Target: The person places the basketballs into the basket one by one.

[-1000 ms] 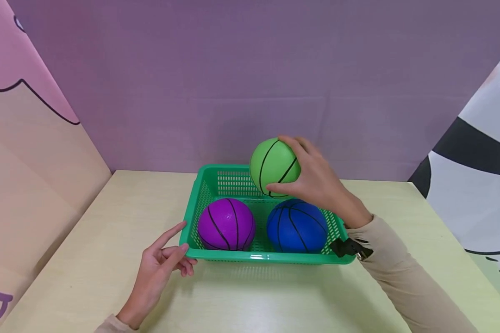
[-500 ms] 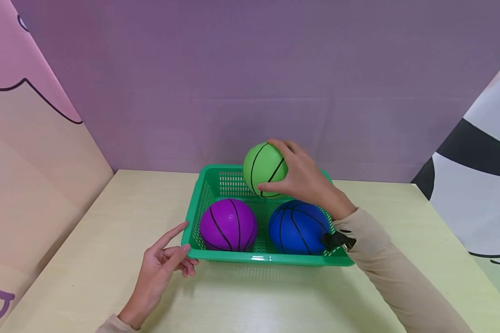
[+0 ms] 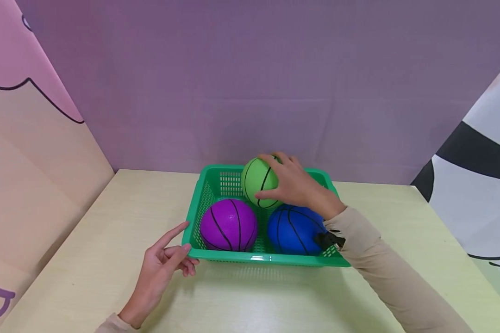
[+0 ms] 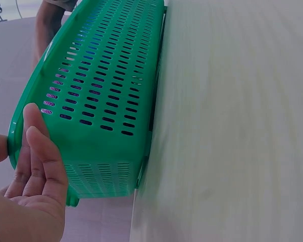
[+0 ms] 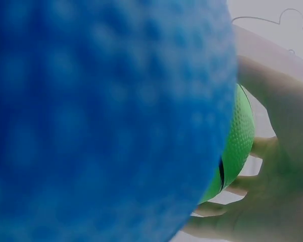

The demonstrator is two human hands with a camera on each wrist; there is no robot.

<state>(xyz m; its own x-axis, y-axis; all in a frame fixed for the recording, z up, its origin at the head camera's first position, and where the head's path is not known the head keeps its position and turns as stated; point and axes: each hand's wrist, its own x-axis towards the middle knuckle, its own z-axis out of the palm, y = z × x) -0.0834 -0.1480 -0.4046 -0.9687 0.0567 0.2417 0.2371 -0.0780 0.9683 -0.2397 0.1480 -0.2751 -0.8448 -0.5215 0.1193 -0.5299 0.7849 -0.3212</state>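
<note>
A green ball with black lines is in my right hand, low over the back of a green plastic basket. My right fingers curl over its top and right side, the thumb at its front. A purple ball sits in the basket's front left and a blue ball in its front right, partly behind my right wrist. My left hand holds the basket's front left corner. In the left wrist view its fingers lie against the outer wall below the rim. The blue ball fills most of the right wrist view.
The basket stands on a pale wooden table. Behind the table rises a purple backdrop, with printed cartoon panels at left and right. A black strap is on my right wrist.
My right hand has moved left and down with the green ball, which now sits lower in the back of the basket. My left hand stays at the basket's corner.
</note>
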